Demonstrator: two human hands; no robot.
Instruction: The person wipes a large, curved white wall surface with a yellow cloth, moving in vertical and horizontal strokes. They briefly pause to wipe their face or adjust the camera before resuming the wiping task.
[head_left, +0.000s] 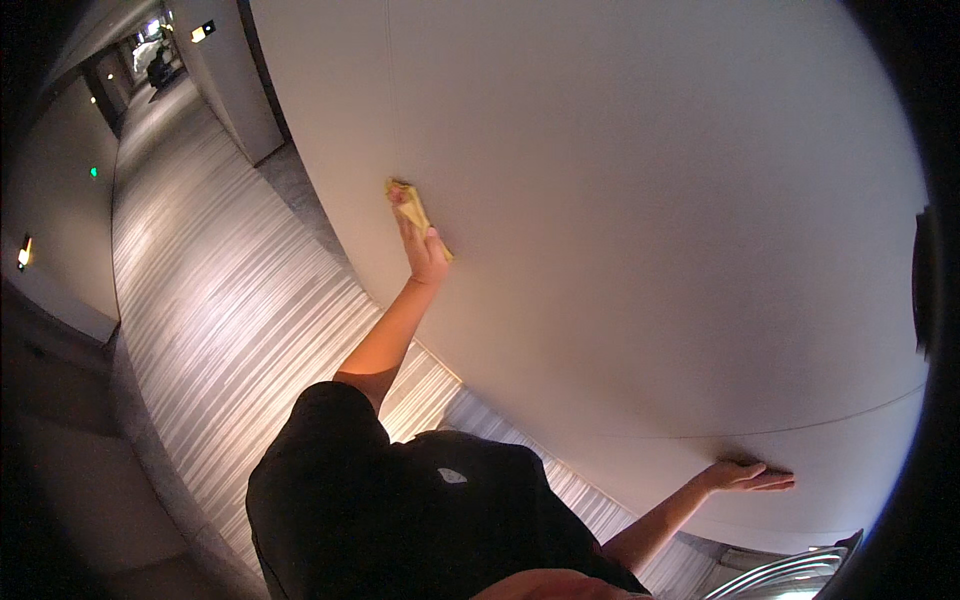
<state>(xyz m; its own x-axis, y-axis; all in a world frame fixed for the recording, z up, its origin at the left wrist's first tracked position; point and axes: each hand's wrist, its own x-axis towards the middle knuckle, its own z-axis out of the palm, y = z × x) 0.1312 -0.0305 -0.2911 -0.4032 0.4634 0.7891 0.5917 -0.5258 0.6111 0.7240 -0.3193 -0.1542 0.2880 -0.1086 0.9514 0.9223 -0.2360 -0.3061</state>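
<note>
My left hand (422, 244) holds a folded yellow cloth (414, 210) against a smooth, pale wall (585, 210), its arm stretched out to the left. The thumb rests along the near side of the cloth. Part of the cloth is hidden behind the fingers. Lower right, my right hand (746, 477) holds nothing and lies against the same wall, just below a thin horizontal seam (712, 435). Its fingers point to the right and its thumb is apart from them. A fine vertical seam (390, 82) runs down above the cloth.
A striped carpet (217, 300) runs along the corridor to the left. Lit wall fittings (25, 253) are on the opposite wall (67, 202). A dark object (160, 69) stands far down the corridor. Shiny curved metal (795, 570) shows at lower right.
</note>
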